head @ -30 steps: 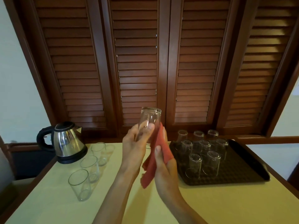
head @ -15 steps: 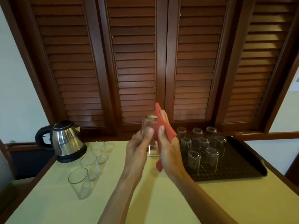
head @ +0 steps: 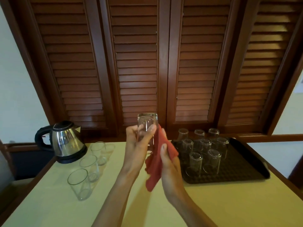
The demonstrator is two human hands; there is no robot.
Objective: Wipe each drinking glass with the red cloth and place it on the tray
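Far left, the kettle [head: 67, 141] sits at the back corner of the table [head: 49, 210], and beside it three upright glasses [head: 89, 167] wait in a row, none wiped yet by the look of it.

Now to the middle, where the action is. The left hand [head: 137, 149] holds the glass in hand [head: 147, 128] upside down, base up, thumb curled round the near side and the other fingers wrapped behind it. A second ago that glass stood a touch higher; half a second ago it had dipped with the cloth riding up its right side; now it's lifted again and the cloth has slid back down. That reads as up-and-down strokes along the wall, so the wipe is under way, not finished.

The red cloth [head: 155, 166] lies against the right flank of the glass, its lower end hanging loose over the table. The right hand [head: 170, 166] presses it there, thumb on the near face of the cloth, fingers straight behind it and mostly hidden.

Right of that, the dark tray [head: 255, 159] carries eight upturned glasses [head: 213, 159] in rows, a ninth possibly at the back. There's bare tray in front, so I'd judge this one goes there next. Four to go, counting this one.
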